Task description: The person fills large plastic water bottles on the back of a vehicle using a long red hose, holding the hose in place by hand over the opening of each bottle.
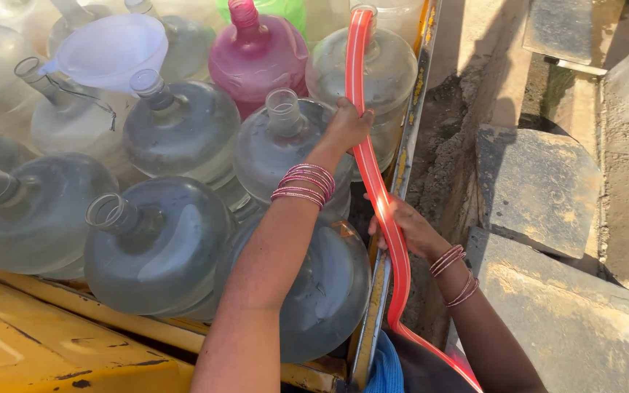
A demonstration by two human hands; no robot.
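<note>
Outdoors, clear water jugs (158, 244) crowd a yellow cart bed (30, 342). Left hand (347, 125) and right hand (410, 229), fingers closed, grip the red hose (376, 189) along the bed's right edge, steadying its end in a rear jug (391, 65).

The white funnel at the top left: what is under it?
The white funnel sits above a clear water jug, beside that jug's open neck. The spout is covered by the funnel's bowl, so whether it enters any jug cannot be seen.
</note>
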